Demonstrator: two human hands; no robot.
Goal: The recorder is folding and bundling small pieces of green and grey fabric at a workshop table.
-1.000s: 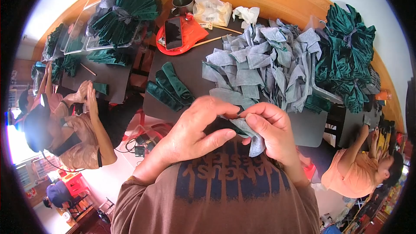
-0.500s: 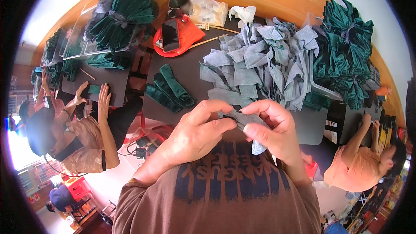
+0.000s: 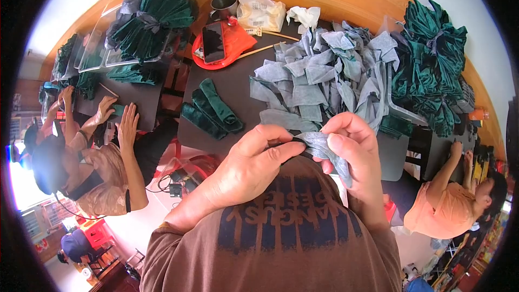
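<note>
Close in front of my chest, a small grey fabric piece (image 3: 317,143) with a dark edge is stretched between both hands. My left hand (image 3: 243,165) pinches its dark end between thumb and fingers. My right hand (image 3: 358,148) is closed on the grey part, and a loose flap hangs below the fingers. Just beyond the hands lies a big heap of grey fabric pieces (image 3: 309,94), some showing green undersides. Folded dark green velvet strips (image 3: 219,105) rest on the dark table (image 3: 203,143) to the left of the heap.
A red plate (image 3: 208,66) holds a phone (image 3: 213,42); a dark cup (image 3: 224,4), tissue pack (image 3: 259,12) and thin sticks (image 3: 262,49) are near it. Tied green velvet bundles (image 3: 154,21) fill clear bins at the left. More bundles (image 3: 430,65) stand right. People work at both sides.
My right hand has moved a little right and up, drawing the grey fabric out from my left hand. More of the piece shows between them. At the left, a co-worker's hands have shifted slightly.
</note>
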